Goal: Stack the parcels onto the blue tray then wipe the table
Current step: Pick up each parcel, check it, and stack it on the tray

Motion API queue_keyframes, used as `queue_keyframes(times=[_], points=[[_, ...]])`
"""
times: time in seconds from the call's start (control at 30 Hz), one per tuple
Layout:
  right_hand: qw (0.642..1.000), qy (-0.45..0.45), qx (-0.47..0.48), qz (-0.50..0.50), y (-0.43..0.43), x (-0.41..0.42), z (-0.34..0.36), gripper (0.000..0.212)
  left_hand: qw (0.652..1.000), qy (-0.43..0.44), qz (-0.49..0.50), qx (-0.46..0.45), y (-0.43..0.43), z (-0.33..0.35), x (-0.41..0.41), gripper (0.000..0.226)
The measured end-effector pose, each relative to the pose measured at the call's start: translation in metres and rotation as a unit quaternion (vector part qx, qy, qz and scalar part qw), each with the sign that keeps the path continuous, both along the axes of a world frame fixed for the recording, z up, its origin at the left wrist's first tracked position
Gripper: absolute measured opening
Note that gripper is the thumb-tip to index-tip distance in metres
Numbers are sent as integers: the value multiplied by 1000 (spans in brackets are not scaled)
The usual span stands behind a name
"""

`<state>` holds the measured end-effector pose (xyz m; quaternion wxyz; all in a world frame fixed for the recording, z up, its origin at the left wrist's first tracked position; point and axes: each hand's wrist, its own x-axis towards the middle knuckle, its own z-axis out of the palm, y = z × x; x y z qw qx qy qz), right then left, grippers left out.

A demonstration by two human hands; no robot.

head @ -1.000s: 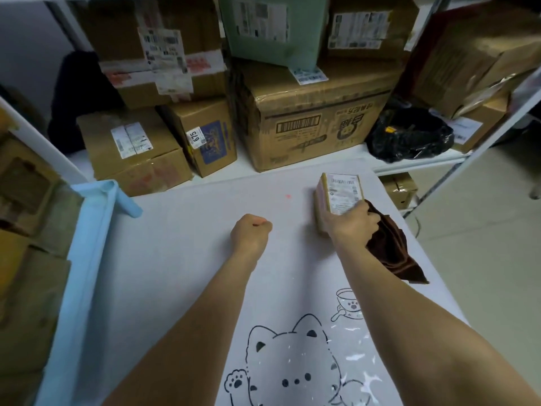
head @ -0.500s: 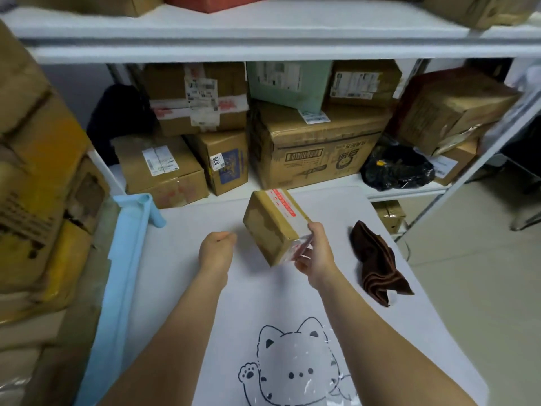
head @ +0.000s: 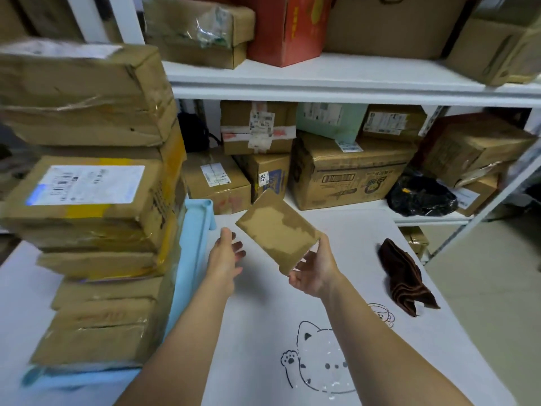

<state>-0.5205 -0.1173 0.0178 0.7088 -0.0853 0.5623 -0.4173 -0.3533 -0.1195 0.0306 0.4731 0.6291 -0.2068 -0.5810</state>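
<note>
My right hand [head: 314, 271] grips a small brown cardboard parcel [head: 275, 230] by its lower corner and holds it tilted in the air above the table, its plain underside facing me. My left hand [head: 227, 254] hovers just left of the parcel with fingers spread, not touching it. The blue tray [head: 193, 247] stands at the left of the table. A tall stack of brown parcels [head: 87, 194] fills the tray, topped by a long taped box. A dark brown cloth [head: 404, 276] lies crumpled at the table's right edge.
The white table [head: 292, 297] carries a cartoon cat drawing near me. White shelves [head: 322, 74] behind it are packed with cardboard boxes, and a black bag [head: 421, 196] sits on the lower shelf. Bare floor lies to the right of the table.
My right hand lifted the small parcel off the table beside the cloth and carried it left and up. My left hand went from a fist to spread fingers. The view swung up and left.
</note>
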Motion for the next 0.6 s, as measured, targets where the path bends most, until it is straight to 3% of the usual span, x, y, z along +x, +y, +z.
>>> queue_keyframes(times=[0.17, 0.3, 0.37, 0.43, 0.5, 0.53, 0.6], points=[[999, 7, 15, 47, 14, 16, 18, 59, 994, 84, -28, -61, 13, 22, 17, 48], [997, 40, 8, 68, 24, 24, 25, 69, 988, 59, -111, -95, 25, 32, 24, 59], [996, 47, 4, 71, 28, 25, 26, 68, 984, 49, -138, -103, 29, 37, 27, 54], [998, 50, -2, 47, 30, 25, 31, 52, 981, 26, -158, -107, 30, 41, 29, 54], [997, 81, -6, 9, 30, 24, 33, 48, 979, -11, -155, -132, 33, 49, 27, 36], [996, 94, -3, -1, 30, 23, 32, 52, 976, -49, -154, -146, 33, 51, 26, 42], [994, 107, -1, -19, 29, 22, 33, 59, 962, -165, -154, -157, 30, 53, 24, 79]])
